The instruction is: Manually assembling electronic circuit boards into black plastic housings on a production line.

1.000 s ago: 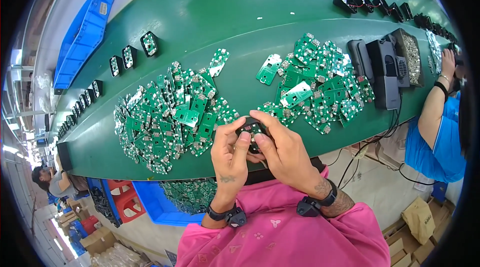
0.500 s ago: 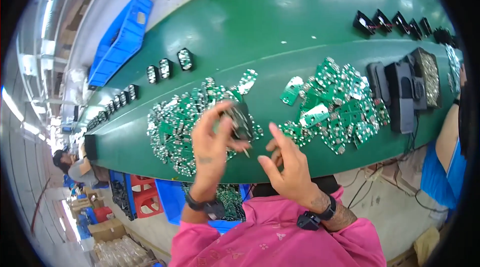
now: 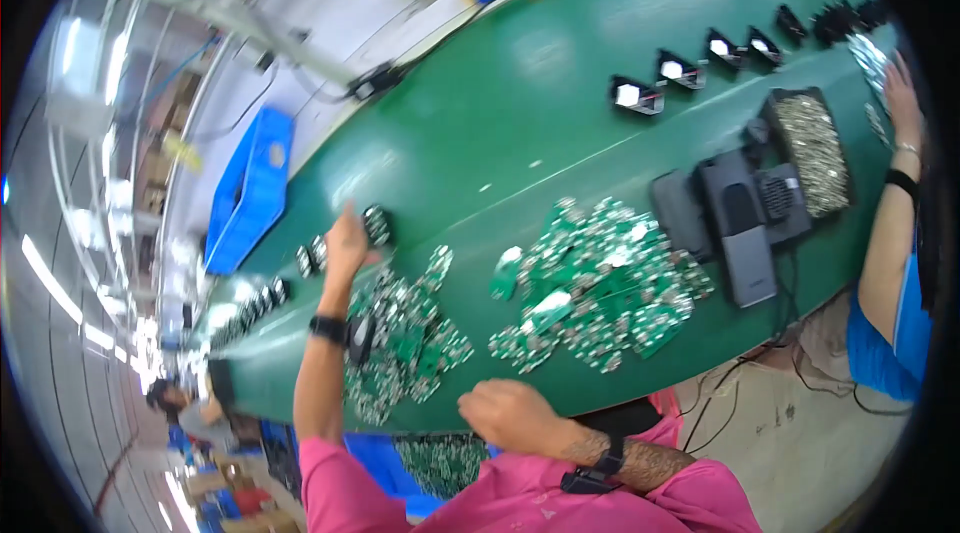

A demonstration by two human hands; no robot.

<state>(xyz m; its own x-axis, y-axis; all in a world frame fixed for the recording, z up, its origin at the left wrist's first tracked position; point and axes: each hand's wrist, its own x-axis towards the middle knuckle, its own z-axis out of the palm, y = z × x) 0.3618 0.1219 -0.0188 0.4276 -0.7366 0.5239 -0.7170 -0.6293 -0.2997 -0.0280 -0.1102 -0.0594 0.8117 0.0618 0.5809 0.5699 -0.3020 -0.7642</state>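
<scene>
My left hand [image 3: 346,241] reaches out to the row of small black housings at the far left of the table. A black housing [image 3: 377,225] with a circuit board in it stands right beside its fingers. The hand is blurred, and I cannot tell whether its fingers grip this housing. Below that forearm lies a heap of green circuit boards [image 3: 425,333]. My right hand [image 3: 508,415] is held near the table's front edge, its fingers curled in; their inside is hidden. A second heap of circuit boards [image 3: 610,283] lies beyond it to the right.
More filled housings [image 3: 250,310] line up toward the left, near a blue bin [image 3: 250,193]. Open black housings [image 3: 637,96] stand at the back right. A grey device [image 3: 738,228] and a tray of small metal parts [image 3: 812,148] lie at right, near another person's arm [image 3: 890,233].
My left hand has moved from over the left heap to the row of housings, away from me. My right hand has drawn back leftward and curled its fingers. The view has shifted.
</scene>
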